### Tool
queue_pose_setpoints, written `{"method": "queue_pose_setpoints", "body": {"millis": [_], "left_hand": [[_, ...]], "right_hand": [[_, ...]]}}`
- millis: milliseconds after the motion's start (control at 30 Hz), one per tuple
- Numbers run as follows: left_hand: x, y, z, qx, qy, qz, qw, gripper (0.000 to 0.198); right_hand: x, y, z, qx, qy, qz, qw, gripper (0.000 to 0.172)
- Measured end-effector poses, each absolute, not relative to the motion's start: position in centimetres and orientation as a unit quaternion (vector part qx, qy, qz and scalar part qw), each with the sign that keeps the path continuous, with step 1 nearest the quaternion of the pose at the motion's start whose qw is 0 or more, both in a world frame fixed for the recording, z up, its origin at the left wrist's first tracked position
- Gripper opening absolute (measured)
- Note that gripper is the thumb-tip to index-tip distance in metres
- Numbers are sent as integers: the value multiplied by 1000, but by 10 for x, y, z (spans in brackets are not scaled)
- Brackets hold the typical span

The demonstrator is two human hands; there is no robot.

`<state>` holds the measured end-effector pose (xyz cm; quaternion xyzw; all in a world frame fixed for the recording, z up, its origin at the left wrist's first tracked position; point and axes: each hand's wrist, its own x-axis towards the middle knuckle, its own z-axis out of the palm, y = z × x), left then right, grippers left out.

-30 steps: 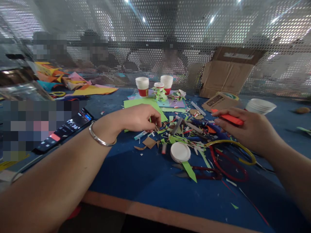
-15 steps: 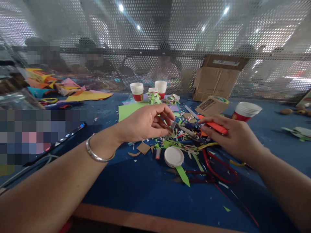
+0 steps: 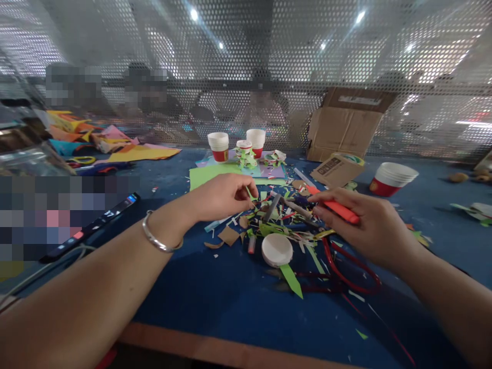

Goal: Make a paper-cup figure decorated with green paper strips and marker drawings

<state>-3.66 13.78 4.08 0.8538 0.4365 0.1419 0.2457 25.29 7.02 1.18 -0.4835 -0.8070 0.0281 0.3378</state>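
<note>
My left hand (image 3: pixel 223 197), a metal bangle on its wrist, hovers over a heap of paper scraps (image 3: pixel 277 218) on the blue table (image 3: pixel 215 292). Its thumb and fingers pinch a thin green paper strip (image 3: pixel 251 195). My right hand (image 3: pixel 365 225) is closed around an orange-red tool (image 3: pixel 336 209) that looks like a cutter, its tip pointing left at the scraps. A white lid (image 3: pixel 277 249) lies just below the heap, with red-handled scissors (image 3: pixel 346 271) beside it.
Paper cups (image 3: pixel 218 146) and small paper figures stand behind the heap on a green sheet (image 3: pixel 205 176). A stack of cups (image 3: pixel 392 178) and cardboard boxes (image 3: pixel 346 128) sit at the right. A phone (image 3: pixel 96 223) lies left. Perforated mesh screens off other people.
My left hand rose toward the right hand half a second ago, then dropped back onto the scrap heap and now pinches a green strip. The right hand stays closed on the orange-red tool.
</note>
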Motion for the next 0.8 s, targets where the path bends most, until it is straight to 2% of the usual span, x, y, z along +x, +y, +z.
{"method": "queue_pose_setpoints", "body": {"millis": [100, 233, 533, 667, 800], "left_hand": [[-24, 144, 30, 891, 419, 125, 119, 16], [-5, 150, 14, 898, 423, 100, 66, 21], [-6, 156, 12, 880, 438, 139, 118, 10], [-21, 157, 23, 852, 470, 189, 133, 16], [-30, 144, 38, 831, 471, 191, 226, 20]], "right_hand": [[252, 71, 11, -485, -807, 28, 336, 18], [252, 71, 9, -489, -806, 30, 332, 19], [250, 69, 12, -494, -804, 38, 328, 19], [250, 67, 15, -493, -802, 48, 334, 17], [250, 67, 15, -496, -805, 41, 324, 18]]}}
